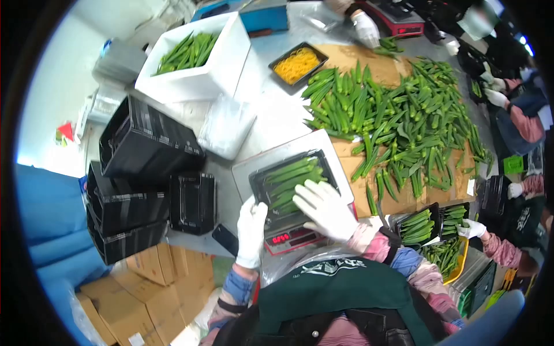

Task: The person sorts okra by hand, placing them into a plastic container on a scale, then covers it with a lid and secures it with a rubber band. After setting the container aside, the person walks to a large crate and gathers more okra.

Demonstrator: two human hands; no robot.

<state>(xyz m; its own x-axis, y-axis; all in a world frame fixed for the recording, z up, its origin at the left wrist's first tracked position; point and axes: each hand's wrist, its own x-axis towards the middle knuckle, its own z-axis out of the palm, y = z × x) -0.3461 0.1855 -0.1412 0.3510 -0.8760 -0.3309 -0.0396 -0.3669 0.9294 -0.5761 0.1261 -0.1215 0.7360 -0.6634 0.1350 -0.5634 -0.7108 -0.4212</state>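
Note:
A black plastic tray point(274, 220) holding a row of green okra point(291, 180) rests on a digital scale point(341, 167) with a lit red display. My left hand point(251, 233), in a white glove, is closed at the tray's near left corner, its thumb and fingers at the rim. Fingers stretched out, my white-gloved right hand point(329, 212) lies over the near right side of the okra and hides part of it. A large heap of loose okra point(412, 115) covers brown cardboard point(352, 167) just beyond and right of the scale.
Stacked black trays point(153, 141) stand at left, near a phone point(225, 240). A white foam box point(228, 63) holds okra; another tray point(314, 53) holds yellow strands. Co-workers' gloved hands point(366, 30) show at the back and right. Filled okra trays point(431, 236) sit at right. Cardboard boxes point(150, 294) lie below left.

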